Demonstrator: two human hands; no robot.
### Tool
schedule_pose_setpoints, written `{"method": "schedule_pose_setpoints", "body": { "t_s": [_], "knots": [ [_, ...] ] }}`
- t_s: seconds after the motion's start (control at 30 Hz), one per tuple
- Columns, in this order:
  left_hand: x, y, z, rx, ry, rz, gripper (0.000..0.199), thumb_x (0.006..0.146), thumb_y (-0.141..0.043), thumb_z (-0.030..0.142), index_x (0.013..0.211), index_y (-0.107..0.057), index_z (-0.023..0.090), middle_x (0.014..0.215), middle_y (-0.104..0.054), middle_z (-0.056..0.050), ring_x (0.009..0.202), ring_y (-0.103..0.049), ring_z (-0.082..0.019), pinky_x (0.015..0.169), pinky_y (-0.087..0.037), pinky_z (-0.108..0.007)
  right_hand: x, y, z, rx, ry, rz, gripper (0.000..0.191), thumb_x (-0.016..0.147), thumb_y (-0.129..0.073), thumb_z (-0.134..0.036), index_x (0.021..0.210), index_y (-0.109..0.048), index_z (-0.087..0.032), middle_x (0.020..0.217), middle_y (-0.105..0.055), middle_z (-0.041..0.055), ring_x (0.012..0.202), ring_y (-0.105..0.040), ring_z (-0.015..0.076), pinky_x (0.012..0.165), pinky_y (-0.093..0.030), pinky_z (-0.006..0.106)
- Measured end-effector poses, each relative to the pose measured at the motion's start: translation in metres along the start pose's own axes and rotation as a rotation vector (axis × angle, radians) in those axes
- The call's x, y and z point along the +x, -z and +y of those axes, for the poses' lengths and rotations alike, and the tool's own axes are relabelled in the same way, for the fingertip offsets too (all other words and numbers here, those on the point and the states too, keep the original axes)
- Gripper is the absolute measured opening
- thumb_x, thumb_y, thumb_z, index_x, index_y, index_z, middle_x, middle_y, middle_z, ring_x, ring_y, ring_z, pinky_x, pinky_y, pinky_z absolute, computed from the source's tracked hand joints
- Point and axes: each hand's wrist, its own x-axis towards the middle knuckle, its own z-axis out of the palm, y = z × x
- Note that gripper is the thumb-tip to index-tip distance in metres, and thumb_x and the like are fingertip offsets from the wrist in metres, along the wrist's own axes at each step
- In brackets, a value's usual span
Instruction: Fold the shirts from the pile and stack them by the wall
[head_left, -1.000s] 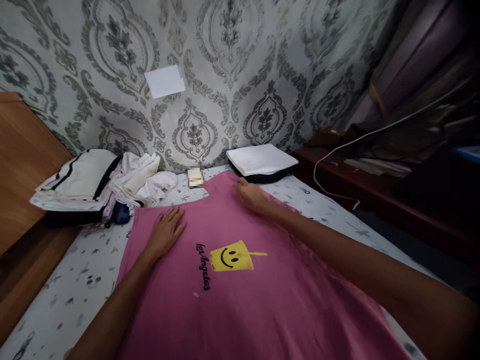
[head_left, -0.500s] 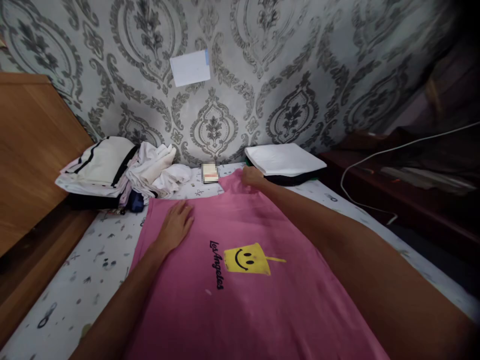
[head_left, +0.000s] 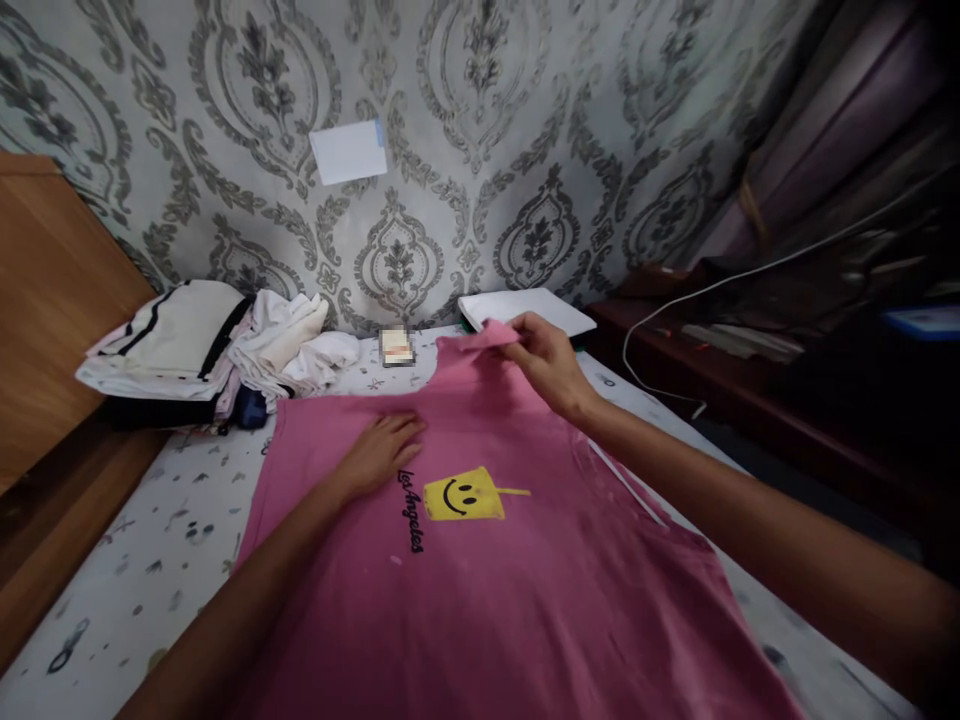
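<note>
A pink T-shirt (head_left: 480, 590) lies spread over the bed, with a yellow smiling cup and "Los Angeles" printed on it. My left hand (head_left: 382, 452) rests flat on the cloth beside the lettering, fingers stretched out. At the far right part of the shirt, my right hand (head_left: 551, 365) pinches the edge of a sleeve between thumb and fingers and holds it a little off the bed. The near end of the shirt runs out of view at the bottom.
Folded clothes (head_left: 176, 335) and crumpled white garments (head_left: 289, 345) are stacked at the back left, near a wooden cabinet (head_left: 60, 300). A small blurred box (head_left: 396, 346) stands by the wall. Behind my right hand lies a folded white cloth (head_left: 562, 308). A white cable (head_left: 712, 285) hangs at right.
My right hand has lifted the sleeve edge and moved slightly towards me. My left hand has slid right across the shirt, closer to the print. The view has turned a little to the right.
</note>
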Motion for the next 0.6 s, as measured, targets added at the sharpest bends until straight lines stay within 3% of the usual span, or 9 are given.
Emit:
{"method": "schedule_pose_setpoints", "body": {
  "t_s": [0.07,0.13,0.27,0.47,0.6],
  "knots": [
    [-0.005,0.004,-0.007,0.031,0.026,0.02,0.046,0.103,-0.035,0.039,0.14,-0.053,0.019,0.147,-0.054,-0.011,0.137,-0.046,-0.024,0.117,-0.031,-0.046,-0.045,0.019,-0.005,-0.017,0.095,-0.096,0.017,0.092,-0.054,-0.037,0.096,-0.057,-0.021,0.097,-0.068,0.0073,0.092,-0.065,0.0231,0.081,-0.054,0.037],
    [-0.017,0.009,-0.013,0.06,0.049,0.04,0.044,0.103,-0.034,0.039,0.135,-0.057,0.02,0.139,-0.06,-0.01,0.13,-0.051,-0.024,0.114,-0.034,-0.045,-0.09,0.034,-0.004,-0.06,0.145,-0.271,0.018,0.092,-0.054,-0.04,0.095,-0.061,-0.023,0.097,-0.069,0.0067,0.091,-0.065,0.0236,0.082,-0.053,0.039],
    [-0.053,0.013,-0.023,0.075,0.176,0.072,0.043,0.101,-0.033,0.042,0.127,-0.06,0.021,0.131,-0.064,-0.011,0.123,-0.056,-0.028,0.108,-0.041,-0.049,-0.157,0.05,0.008,-0.074,0.087,-0.451,0.015,0.093,-0.053,-0.038,0.097,-0.063,-0.027,0.103,-0.07,0.0074,0.095,-0.067,0.0244,0.084,-0.055,0.042],
    [-0.105,0.026,-0.037,-0.077,0.501,0.201,0.048,0.088,-0.047,0.058,0.112,-0.065,0.02,0.12,-0.07,-0.014,0.119,-0.059,-0.037,0.107,-0.042,-0.054,-0.186,0.055,0.022,-0.037,-0.037,-0.456,0.017,0.095,-0.05,-0.038,0.096,-0.061,-0.024,0.103,-0.068,0.0067,0.095,-0.065,0.0204,0.086,-0.055,0.039],
    [-0.114,0.048,-0.038,-0.541,0.723,0.409,0.044,0.078,-0.065,0.057,0.104,-0.067,0.021,0.114,-0.073,-0.009,0.118,-0.062,-0.033,0.106,-0.047,-0.047,-0.189,0.061,0.015,-0.082,-0.065,-0.516,0.014,0.092,-0.054,-0.035,0.095,-0.061,-0.023,0.098,-0.068,0.0048,0.087,-0.063,0.0183,0.079,-0.054,0.036]
  ]
}}
